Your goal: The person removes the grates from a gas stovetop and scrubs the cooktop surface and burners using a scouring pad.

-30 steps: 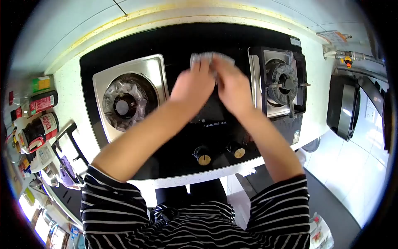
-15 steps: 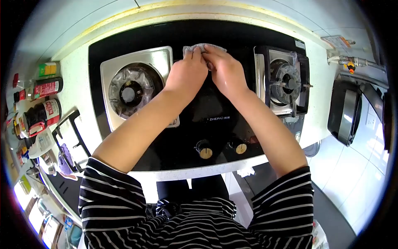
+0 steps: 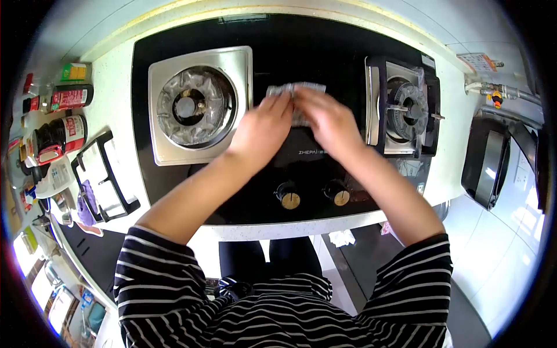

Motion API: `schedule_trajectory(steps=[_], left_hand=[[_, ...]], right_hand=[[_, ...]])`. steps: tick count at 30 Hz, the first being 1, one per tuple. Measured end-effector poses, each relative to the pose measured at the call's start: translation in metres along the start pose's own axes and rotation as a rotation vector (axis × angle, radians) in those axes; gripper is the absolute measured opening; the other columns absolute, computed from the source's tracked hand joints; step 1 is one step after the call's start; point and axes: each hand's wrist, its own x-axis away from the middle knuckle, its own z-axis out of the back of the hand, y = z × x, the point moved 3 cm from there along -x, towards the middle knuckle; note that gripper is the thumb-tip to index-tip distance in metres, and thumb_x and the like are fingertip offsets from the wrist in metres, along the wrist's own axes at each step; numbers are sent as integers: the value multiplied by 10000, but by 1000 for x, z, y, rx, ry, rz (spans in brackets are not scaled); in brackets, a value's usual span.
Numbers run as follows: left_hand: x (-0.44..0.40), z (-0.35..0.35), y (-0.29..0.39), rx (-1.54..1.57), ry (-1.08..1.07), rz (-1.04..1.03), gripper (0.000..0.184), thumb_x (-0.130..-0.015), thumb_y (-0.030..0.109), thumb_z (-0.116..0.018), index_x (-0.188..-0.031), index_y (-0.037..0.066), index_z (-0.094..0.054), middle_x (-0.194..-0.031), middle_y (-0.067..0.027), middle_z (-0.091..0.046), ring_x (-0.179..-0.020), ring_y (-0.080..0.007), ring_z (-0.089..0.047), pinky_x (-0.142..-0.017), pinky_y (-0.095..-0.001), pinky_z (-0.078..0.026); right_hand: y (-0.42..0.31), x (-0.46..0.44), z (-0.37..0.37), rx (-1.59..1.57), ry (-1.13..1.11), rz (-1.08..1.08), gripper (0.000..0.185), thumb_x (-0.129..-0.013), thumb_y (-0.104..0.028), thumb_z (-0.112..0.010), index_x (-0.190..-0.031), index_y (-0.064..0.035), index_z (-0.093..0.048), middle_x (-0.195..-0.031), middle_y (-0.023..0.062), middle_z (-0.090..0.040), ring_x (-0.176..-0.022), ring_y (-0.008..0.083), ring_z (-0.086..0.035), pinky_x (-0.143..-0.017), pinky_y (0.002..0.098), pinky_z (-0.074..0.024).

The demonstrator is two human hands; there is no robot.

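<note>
Over the middle of the black glass cooktop (image 3: 301,46), my left hand (image 3: 264,129) and my right hand (image 3: 329,119) meet at the fingertips. Between them is a crumpled greyish sheet (image 3: 300,116), foil or film, which both sets of fingers pinch. Its edge sticks out past the fingertips. On the left, a burner (image 3: 191,107) in a steel tray has crinkled, shiny material around its ring. To the right, the other burner (image 3: 411,109) sits under a black pan support (image 3: 376,107), with similar material around it.
Two control knobs (image 3: 289,196) are at the cooktop's front. A loose black pan support (image 3: 104,174) lies on the left counter, beside bottles (image 3: 71,132) and a purple cloth (image 3: 87,203). At the right are a gas pipe (image 3: 513,91) and a black appliance (image 3: 486,156).
The camera view has shifted, so the cooktop appears higher and further right. My hands stay together on the greyish sheet, now nearer the cooktop's lettering, and more of the sheet shows between them.
</note>
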Motion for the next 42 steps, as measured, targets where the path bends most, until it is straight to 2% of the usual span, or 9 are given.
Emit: schedule_trajectory(steps=[6,10,14,17,19,24,28,37,42], left_hand=[[-20,-3,-18,192,-14,20,367,-818,2,-590,-1174,54,-661,-1324,-65,-632,-1163,-265,-624,-932,-356,-564],[37,5,-11,351,-11,-30,399,-814,0,-590,-1204,60,-653,-1364,-50,-613,-1220,-266,-602,-963,-353,-551],[106,21,-1,262,-49,-28,416,-781,24,-611,-1193,50,-662,-1359,-54,-614,-1247,-260,-585,-991,-353,-535],[145,38,4,229,-30,-38,404,-765,26,-620,-1164,23,-687,-1327,-63,-637,-1221,-239,-602,-1059,-404,-492],[175,48,0,256,-44,2,401,-756,17,-635,-1152,40,-696,-1303,-59,-655,-1198,-234,-620,-1056,-421,-493],[231,57,-17,176,47,135,339,-787,25,-612,-1110,53,-709,-1280,-62,-671,-1153,-231,-655,-989,-373,-538],[227,50,9,214,29,200,394,-794,21,-607,-1179,46,-686,-1305,-81,-654,-1168,-238,-646,-960,-332,-553],[170,-5,143,397,32,-26,443,-776,31,-599,-1214,-8,-646,-1395,-99,-591,-1250,-252,-590,-1016,-327,-517],[191,4,120,473,2,107,473,-739,32,-650,-1212,22,-671,-1366,-87,-613,-1227,-248,-610,-984,-323,-536]], right_hand=[[-10,-8,-5,42,185,-96,244,-834,42,-601,-1041,-31,-709,-1243,149,-677,-1096,331,-670,-909,390,-570],[-56,35,-14,58,73,-156,306,-804,-7,-670,-1108,-42,-690,-1291,151,-641,-1130,324,-654,-947,396,-555],[-115,53,-38,213,-58,-107,295,-813,-24,-603,-1095,41,-662,-1255,205,-644,-1102,352,-660,-903,405,-571],[-166,63,-60,387,-240,-160,305,-806,-32,-600,-1089,72,-650,-1252,226,-630,-1089,341,-667,-755,360,-621],[-190,80,-81,445,-90,-45,339,-772,-69,-627,-1065,90,-688,-1253,261,-625,-1118,326,-649,-681,313,-626],[-222,88,-113,87,94,-15,342,-816,-53,-604,-1134,69,-638,-1336,219,-596,-1237,324,-586,-1018,395,-510],[-202,109,-104,-94,190,-97,264,-847,-45,-582,-1099,11,-634,-1371,141,-600,-1278,316,-571,-1029,439,-495],[-128,217,-25,129,236,-349,378,-751,139,-559,-1083,16,-693,-1290,149,-670,-1186,335,-648,-985,397,-552],[-145,207,-47,73,208,-321,347,-765,82,-569,-1090,19,-673,-1330,156,-641,-1216,347,-623,-1006,427,-524]])
